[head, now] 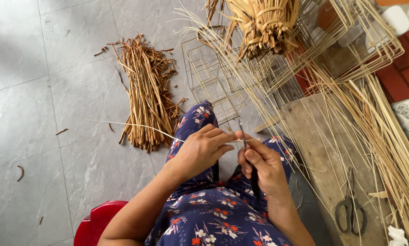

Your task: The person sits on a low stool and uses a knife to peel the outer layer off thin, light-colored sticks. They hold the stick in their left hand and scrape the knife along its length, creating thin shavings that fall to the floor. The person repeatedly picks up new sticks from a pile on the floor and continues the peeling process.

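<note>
On a grey tiled floor (54,91), both hands pinch a thin straw strip (140,126), right hand (263,166) also gripping a knife (245,146).

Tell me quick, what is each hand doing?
Left hand: closed, pinching a thin pale strip.
Right hand: closed around a small dark knife.

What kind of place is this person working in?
Probably a home weaving workshop: cane strips piled beside wire frames, a heap of peelings on the tiled floor, and scissors close by.

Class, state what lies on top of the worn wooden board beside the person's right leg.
On the wooden board lie dark metal scissors and pale thin reed strips; the strips cover its far edge.
</note>
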